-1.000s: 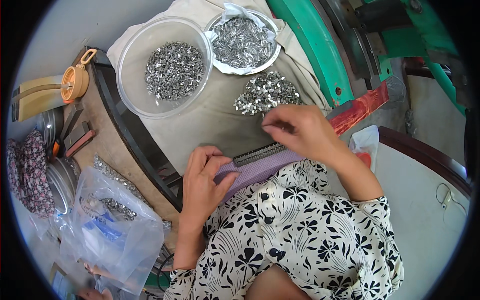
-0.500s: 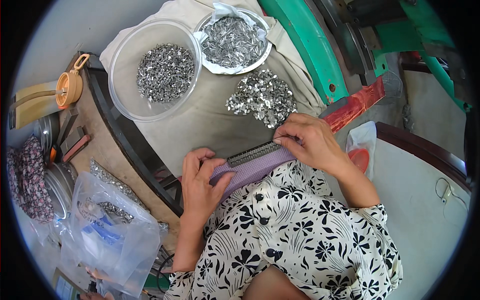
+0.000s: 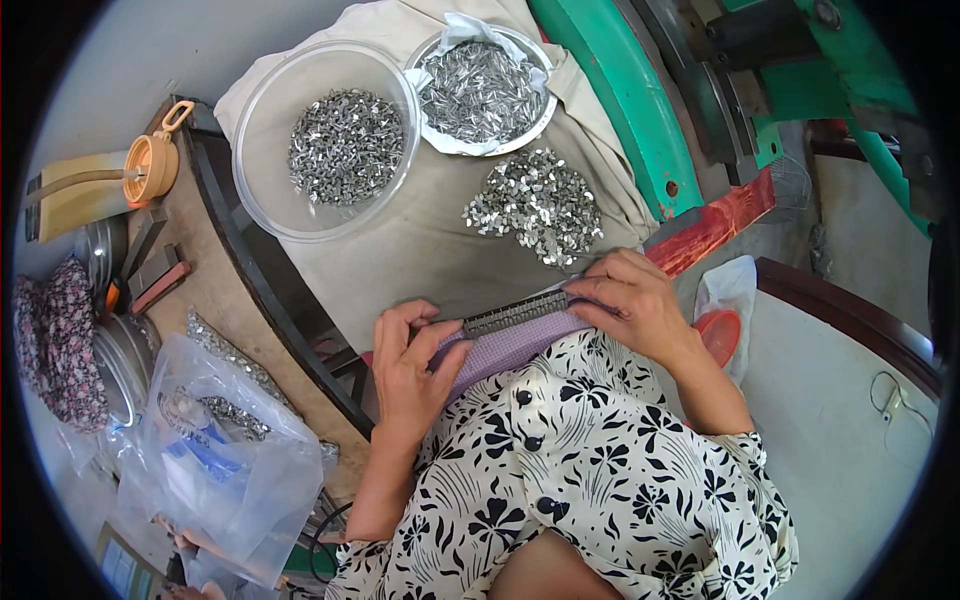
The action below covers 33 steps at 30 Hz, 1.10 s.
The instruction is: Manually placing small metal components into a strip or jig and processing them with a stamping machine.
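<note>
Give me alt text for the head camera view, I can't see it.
Both hands, left and right, hold a dark toothed strip against purple cloth at a cloth-covered table. Beyond lie a clear bowl and a metal bowl of small metal parts, and a loose pile.

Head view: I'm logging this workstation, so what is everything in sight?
clear bowl: one, transparent, upper left, holds silver clips
metal dish: one, silver, top centre, holds metal pieces
loose pile: one, silver, on beige cloth
metal strip: one, dark, on purple block
plastic bag: one, clear, lower left
orange jug lid: one, far left
green machine: one, upper right
left hand: touches strip's left end
right hand: rests on strip's right end
</note>
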{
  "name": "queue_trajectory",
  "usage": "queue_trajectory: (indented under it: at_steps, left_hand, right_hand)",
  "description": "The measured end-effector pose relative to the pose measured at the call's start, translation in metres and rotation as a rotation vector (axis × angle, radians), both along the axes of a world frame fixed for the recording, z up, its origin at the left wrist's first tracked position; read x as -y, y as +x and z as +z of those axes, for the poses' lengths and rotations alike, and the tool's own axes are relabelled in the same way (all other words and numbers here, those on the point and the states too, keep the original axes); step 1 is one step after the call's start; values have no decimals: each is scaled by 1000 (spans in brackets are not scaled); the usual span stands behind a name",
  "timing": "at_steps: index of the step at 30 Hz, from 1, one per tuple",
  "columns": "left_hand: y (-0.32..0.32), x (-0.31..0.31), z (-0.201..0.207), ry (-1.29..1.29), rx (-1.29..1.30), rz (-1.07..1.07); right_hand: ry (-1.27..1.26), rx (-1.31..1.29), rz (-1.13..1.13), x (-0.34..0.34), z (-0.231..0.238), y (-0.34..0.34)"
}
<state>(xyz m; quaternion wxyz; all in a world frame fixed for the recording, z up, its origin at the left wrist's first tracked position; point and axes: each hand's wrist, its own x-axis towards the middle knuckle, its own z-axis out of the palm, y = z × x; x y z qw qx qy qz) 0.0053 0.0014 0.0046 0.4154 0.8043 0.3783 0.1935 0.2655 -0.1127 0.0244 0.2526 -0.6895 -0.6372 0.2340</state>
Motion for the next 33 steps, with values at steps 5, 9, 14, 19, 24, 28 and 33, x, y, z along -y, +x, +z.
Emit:
queue_trajectory:
  at_steps: [5, 9, 14, 19, 24, 28, 33]
  left_hand:
    - [-2, 0, -1, 52, 13, -24]
    - [-7, -6, -3, 27, 32, 3]
    - [-8, -17, -3, 58, -1, 52]
    - [-10, -15, -3, 49, -16, 70]
    - [-10, -15, -3, 31, -7, 78]
    - [-6, -13, -3, 4, 17, 98]
    - [-1, -11, -8, 63, -5, 145]
  right_hand:
    - [118, 54, 47, 1, -6, 1]
    - [173, 44, 50, -11, -5, -2]
    - [174, 37, 54, -30, -11, -5]
    - [120, 4, 2, -24, -7, -3]
    - [80, 62, 23, -18, -4, -10]
    - [50, 217, 93, -21, 4, -16]
    - [-32, 342, 143, -20, 11, -23]
